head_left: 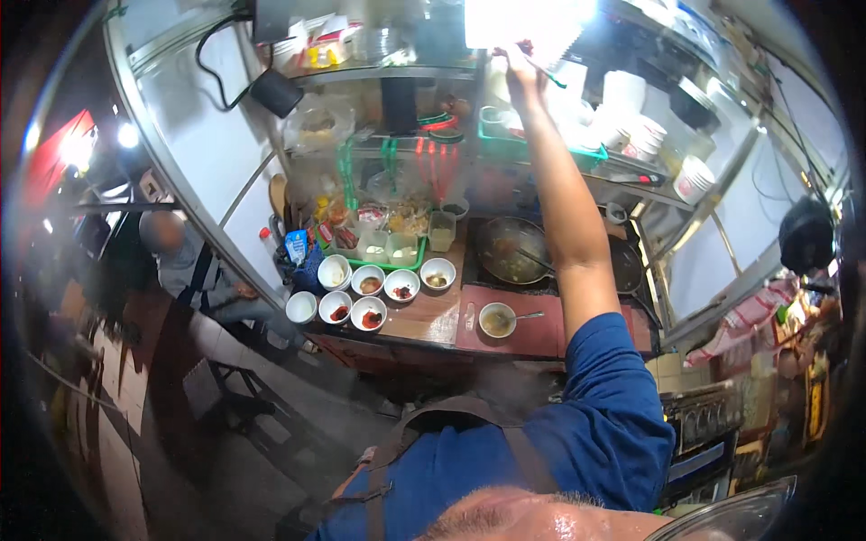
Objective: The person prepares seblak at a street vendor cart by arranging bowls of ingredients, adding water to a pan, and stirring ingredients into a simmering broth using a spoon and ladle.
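My right hand [526, 73] is raised to the bright upper shelf, by a white glaring surface; a thin green-tipped item [551, 78] shows beside its fingers, and whether it is gripped cannot be told. My left hand is out of view. Below the raised arm, a bowl of cloudy liquid with a spoon [497, 320] sits on a reddish cutting board [473, 343]. A wok [512, 250] with food and a utensil in it stands on the stove. Several white bowls with red or brown contents, such as one bowl [369, 314], are grouped on the wooden counter [423, 324].
A green tray [421, 255] holds tubs and packets behind the bowls. A second pan [626, 267] is right of the wok. Overhead, a green basket [595, 157] and stacked white cups [693, 179] line the shelf. A person [183, 264] sits beyond the left frame.
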### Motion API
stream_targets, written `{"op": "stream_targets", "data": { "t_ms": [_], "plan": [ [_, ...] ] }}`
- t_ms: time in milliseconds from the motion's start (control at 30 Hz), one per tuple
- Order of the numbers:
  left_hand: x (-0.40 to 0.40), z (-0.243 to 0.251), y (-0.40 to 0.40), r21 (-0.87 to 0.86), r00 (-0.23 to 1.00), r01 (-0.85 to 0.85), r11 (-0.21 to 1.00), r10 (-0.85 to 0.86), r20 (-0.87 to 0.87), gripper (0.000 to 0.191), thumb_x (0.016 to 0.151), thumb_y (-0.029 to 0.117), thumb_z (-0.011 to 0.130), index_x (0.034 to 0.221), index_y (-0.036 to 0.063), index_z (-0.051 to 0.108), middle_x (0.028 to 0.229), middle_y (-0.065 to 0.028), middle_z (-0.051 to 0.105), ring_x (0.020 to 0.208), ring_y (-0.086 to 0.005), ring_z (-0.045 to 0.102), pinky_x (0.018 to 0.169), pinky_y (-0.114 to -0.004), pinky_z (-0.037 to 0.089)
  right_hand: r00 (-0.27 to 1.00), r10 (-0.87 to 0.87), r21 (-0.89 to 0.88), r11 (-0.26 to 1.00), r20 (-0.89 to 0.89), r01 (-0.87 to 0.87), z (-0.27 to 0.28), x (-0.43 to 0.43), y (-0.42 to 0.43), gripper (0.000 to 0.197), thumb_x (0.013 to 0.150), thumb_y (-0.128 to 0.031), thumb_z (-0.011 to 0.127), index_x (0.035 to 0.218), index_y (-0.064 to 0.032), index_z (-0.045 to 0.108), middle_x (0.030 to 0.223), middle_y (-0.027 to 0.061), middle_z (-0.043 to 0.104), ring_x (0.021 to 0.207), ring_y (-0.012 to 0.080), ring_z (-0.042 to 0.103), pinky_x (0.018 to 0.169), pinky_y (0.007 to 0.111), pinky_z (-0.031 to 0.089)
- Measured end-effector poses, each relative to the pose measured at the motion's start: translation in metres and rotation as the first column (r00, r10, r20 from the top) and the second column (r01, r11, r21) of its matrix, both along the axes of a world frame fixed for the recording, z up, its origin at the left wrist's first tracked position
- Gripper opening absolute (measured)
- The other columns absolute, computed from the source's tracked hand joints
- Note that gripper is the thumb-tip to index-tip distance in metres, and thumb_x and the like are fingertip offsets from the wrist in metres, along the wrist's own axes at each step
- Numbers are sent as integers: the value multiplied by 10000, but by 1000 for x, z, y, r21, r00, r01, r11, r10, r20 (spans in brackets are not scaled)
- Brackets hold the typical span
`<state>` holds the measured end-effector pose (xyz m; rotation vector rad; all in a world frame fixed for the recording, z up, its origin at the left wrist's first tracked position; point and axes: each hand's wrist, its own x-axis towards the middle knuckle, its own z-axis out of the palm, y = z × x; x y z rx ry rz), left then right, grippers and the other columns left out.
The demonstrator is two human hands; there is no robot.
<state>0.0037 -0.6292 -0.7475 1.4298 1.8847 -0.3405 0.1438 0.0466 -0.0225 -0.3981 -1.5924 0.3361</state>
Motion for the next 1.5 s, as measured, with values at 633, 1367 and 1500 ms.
{"op": "stream_targets", "data": {
  "t_ms": [633, 1367, 1500],
  "plan": [
    [11, 17, 15, 108, 989, -138, 985, 130, 77, 277, 905, 313, 545, 976, 146, 754, 1008, -155, 721, 974, -346, 688, 798, -460, 544, 980, -200, 96, 976, 27, 196, -4, 22, 30, 270, 979, -82, 484, 939, 5, 736, 990, 114, 728, 999, 205, 647, 952, 359, 474],
    [-1, 27, 2, 4, 961, -263, 965, 262, 84, 358, 952, 309, 471, 1084, 97, 727, 1057, -196, 706, 1037, -369, 670, 905, -467, 534, 844, 490, 147, 872, -218, -467, 1, 66, -20, 459, 1020, -387, 442, 933, 21, 633, 929, 131, 616, 850, 215, 589, 806, 362, 473],
    [-3, 69, 11, -101, 942, -278, 955, 292, 168, 379, 965, 338, 467, 1098, 96, 726, 1092, -203, 698, 1056, -359, 668, 933, -459, 524, 995, -81, 447, 893, 60, 46, 7, 65, -80, 81, 953, -2, 531, 943, 2, 611, 940, 118, 659, 857, 214, 652, 771, 322, 556]
  ]
}}
